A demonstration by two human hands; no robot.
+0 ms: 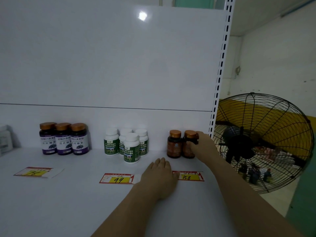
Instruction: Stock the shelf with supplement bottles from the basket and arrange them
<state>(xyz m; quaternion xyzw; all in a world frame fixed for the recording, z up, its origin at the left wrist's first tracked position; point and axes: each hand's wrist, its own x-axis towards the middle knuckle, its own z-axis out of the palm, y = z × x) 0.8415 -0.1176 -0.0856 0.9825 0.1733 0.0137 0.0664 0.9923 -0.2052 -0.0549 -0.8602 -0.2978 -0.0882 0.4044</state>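
A person's right hand grasps a brown bottle by its upper half at the back right of the shelf, hard against its twin. The left hand lies flat, fingers straight, beside a price tag. A sideways shove could topple the twin, and letting go while the bottle is tilted could tip both. The basket is out of view.

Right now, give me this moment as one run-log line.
right hand: grips rightmost brown bottle | left hand: flat on shelf | left brown bottle: upright beside it
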